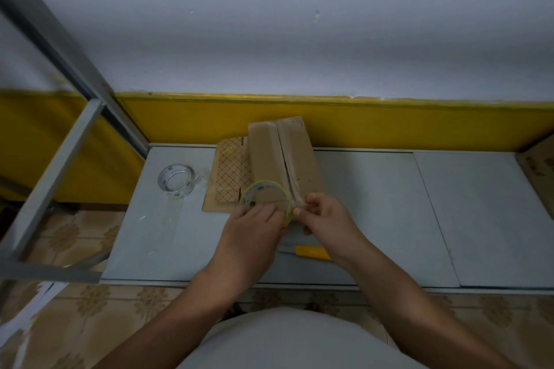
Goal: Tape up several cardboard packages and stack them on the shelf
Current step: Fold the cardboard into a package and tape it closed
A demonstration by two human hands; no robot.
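A brown cardboard box [295, 156] lies lengthwise on the grey shelf board [374, 213], its two top flaps meeting along a centre seam. My left hand [254, 228] grips a yellow-rimmed tape roll [263, 193] at the box's near end. My right hand [325, 214] pinches the tape's free end at the near end of the seam. A flat patterned cardboard package [229, 174] lies just left of the box.
A second clear tape roll [177, 180] sits on the board to the left. A yellow-handled knife [311, 252] lies under my right wrist. A grey metal shelf frame [60, 153] stands at left, another cardboard box [539, 171] at far right.
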